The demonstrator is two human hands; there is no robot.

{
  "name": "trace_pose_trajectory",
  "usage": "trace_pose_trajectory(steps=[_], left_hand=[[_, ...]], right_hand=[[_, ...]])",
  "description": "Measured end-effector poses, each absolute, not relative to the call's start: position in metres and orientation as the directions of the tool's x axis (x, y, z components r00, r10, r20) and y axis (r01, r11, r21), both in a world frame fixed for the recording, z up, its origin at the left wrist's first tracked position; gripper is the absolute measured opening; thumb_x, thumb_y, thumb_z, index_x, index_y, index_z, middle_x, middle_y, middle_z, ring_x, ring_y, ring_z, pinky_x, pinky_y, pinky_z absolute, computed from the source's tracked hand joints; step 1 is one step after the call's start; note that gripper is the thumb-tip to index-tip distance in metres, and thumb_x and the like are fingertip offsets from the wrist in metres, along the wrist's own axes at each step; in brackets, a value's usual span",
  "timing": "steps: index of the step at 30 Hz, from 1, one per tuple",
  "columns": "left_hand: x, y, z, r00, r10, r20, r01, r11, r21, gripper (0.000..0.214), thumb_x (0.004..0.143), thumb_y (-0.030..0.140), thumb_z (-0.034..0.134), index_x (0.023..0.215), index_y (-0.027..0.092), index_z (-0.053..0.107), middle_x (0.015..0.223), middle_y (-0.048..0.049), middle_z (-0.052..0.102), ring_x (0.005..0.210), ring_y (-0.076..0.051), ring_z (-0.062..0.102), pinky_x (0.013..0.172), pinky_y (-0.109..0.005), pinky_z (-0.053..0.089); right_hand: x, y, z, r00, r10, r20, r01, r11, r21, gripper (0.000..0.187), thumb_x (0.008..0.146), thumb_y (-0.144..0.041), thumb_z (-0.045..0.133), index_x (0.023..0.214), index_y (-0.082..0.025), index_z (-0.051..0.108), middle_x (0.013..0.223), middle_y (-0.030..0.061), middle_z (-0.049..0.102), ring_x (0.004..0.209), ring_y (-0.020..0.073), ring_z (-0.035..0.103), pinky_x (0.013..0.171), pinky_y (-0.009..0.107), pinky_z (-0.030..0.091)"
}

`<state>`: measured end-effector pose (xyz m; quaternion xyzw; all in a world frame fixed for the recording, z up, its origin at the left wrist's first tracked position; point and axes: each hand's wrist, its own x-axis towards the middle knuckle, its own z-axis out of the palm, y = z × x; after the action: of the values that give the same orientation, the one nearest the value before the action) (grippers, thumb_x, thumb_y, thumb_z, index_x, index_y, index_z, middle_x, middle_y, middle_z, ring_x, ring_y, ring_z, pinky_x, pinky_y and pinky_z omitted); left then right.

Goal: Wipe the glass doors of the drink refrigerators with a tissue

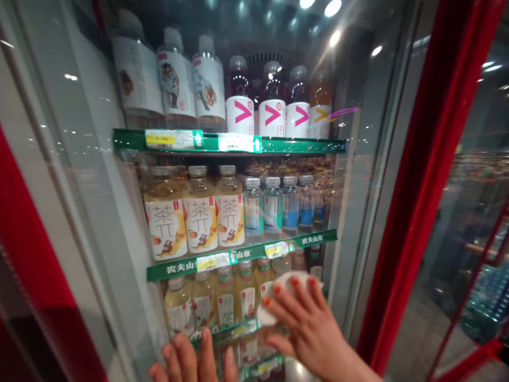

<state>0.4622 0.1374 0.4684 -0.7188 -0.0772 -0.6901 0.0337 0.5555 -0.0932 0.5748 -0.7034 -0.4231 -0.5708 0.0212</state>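
Single view, head-worn: faces forward and slightly down, very close to the glass door point(99, 223) of a drinks cooler; shelves point(230, 143) straight ahead, red frame point(413, 175) to the right.

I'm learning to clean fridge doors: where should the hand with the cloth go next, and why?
Probably sweep the right hand and its white cloth upward over the glass door: the cloth sits low on the pane, and the left hand is flat on the glass, steadying it.
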Motion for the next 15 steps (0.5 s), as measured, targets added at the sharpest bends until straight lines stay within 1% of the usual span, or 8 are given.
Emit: trace_pose_trajectory(steps=[3, 5, 6, 8, 10, 11, 13, 15], left_hand=[[0.455, 0.127, 0.480, 0.063, 0.092, 0.994, 0.149, -0.985, 0.082, 0.088, 0.091, 0.025, 0.071, 0.170, 0.020, 0.032, 0.181, -0.0136, 0.022, 0.171, -0.034, 0.018, 0.140, -0.065, 0.013], [0.453, 0.131, 0.476, 0.063, 0.076, 0.995, 0.064, -0.995, 0.072, 0.091, 0.092, 0.025, 0.069, 0.171, 0.017, 0.025, 0.182, -0.0151, 0.022, 0.170, -0.032, 0.020, 0.141, -0.062, 0.012], [0.453, 0.135, 0.470, 0.043, 0.077, 0.996, 0.011, -0.997, 0.077, 0.090, 0.093, 0.026, 0.065, 0.172, 0.016, 0.023, 0.182, -0.0158, 0.022, 0.170, -0.031, 0.021, 0.141, -0.061, 0.014], [0.455, 0.143, 0.458, -0.020, 0.107, 0.994, -0.093, -0.990, 0.105, 0.084, 0.097, 0.029, 0.055, 0.172, 0.015, 0.020, 0.182, -0.0170, 0.021, 0.170, -0.031, 0.022, 0.140, -0.063, 0.019], [0.456, 0.149, 0.449, -0.080, 0.153, 0.985, -0.145, -0.979, 0.141, 0.077, 0.101, 0.030, 0.046, 0.171, 0.014, 0.020, 0.183, -0.0190, 0.017, 0.170, -0.032, 0.021, 0.138, -0.063, 0.024], [0.456, 0.150, 0.449, -0.089, 0.165, 0.982, -0.154, -0.977, 0.150, 0.075, 0.101, 0.029, 0.044, 0.171, 0.013, 0.021, 0.183, -0.0196, 0.017, 0.170, -0.032, 0.020, 0.138, -0.062, 0.024], [0.454, 0.150, 0.453, -0.054, 0.116, 0.992, -0.124, -0.986, 0.108, 0.076, 0.100, 0.027, 0.049, 0.171, 0.012, 0.024, 0.182, -0.0195, 0.018, 0.170, -0.030, 0.020, 0.140, -0.058, 0.019], [0.450, 0.146, 0.462, 0.020, 0.016, 1.000, -0.040, -0.999, 0.017, 0.081, 0.096, 0.023, 0.058, 0.170, 0.013, 0.027, 0.182, -0.0173, 0.021, 0.170, -0.029, 0.020, 0.142, -0.054, 0.013]], right_hand=[[0.579, -0.115, 0.649, 0.154, 0.306, 0.940, 0.577, -0.800, 0.166, 0.079, 0.111, -0.066, 0.037, 0.175, -0.027, 0.015, 0.186, 0.0042, 0.008, 0.171, 0.0397, 0.008, 0.134, 0.073, 0.018], [0.577, -0.094, 0.690, 0.209, 0.220, 0.953, 0.577, -0.815, 0.062, 0.080, 0.112, -0.063, 0.034, 0.176, -0.023, 0.008, 0.186, 0.0069, 0.002, 0.170, 0.0440, 0.002, 0.132, 0.078, 0.016], [0.569, -0.076, 0.699, 0.193, 0.252, 0.948, 0.611, -0.787, 0.085, 0.080, 0.111, -0.063, 0.037, 0.176, -0.026, 0.010, 0.186, 0.0046, 0.005, 0.170, 0.0441, 0.002, 0.132, 0.078, 0.015], [0.544, -0.040, 0.687, 0.066, 0.430, 0.900, 0.711, -0.653, 0.260, 0.076, 0.109, -0.062, 0.046, 0.175, -0.034, 0.020, 0.185, -0.0041, 0.015, 0.171, 0.0380, 0.007, 0.135, 0.070, 0.018], [0.522, -0.019, 0.647, -0.104, 0.605, 0.789, 0.756, -0.468, 0.458, 0.068, 0.109, -0.059, 0.049, 0.171, -0.037, 0.033, 0.182, -0.0126, 0.025, 0.171, 0.0242, 0.016, 0.138, 0.049, 0.026], [0.516, -0.018, 0.623, -0.156, 0.648, 0.745, 0.752, -0.410, 0.515, 0.063, 0.109, -0.059, 0.048, 0.168, -0.038, 0.039, 0.180, -0.0160, 0.029, 0.169, 0.0181, 0.019, 0.137, 0.040, 0.027], [0.521, -0.039, 0.581, -0.175, 0.675, 0.716, 0.733, -0.397, 0.553, 0.058, 0.110, -0.062, 0.045, 0.164, -0.041, 0.047, 0.177, -0.0200, 0.033, 0.169, 0.0130, 0.019, 0.137, 0.033, 0.022], [0.544, -0.084, 0.557, -0.109, 0.626, 0.772, 0.711, -0.494, 0.501, 0.064, 0.108, -0.066, 0.046, 0.166, -0.040, 0.043, 0.179, -0.0169, 0.029, 0.171, 0.0186, 0.012, 0.141, 0.041, 0.013]])
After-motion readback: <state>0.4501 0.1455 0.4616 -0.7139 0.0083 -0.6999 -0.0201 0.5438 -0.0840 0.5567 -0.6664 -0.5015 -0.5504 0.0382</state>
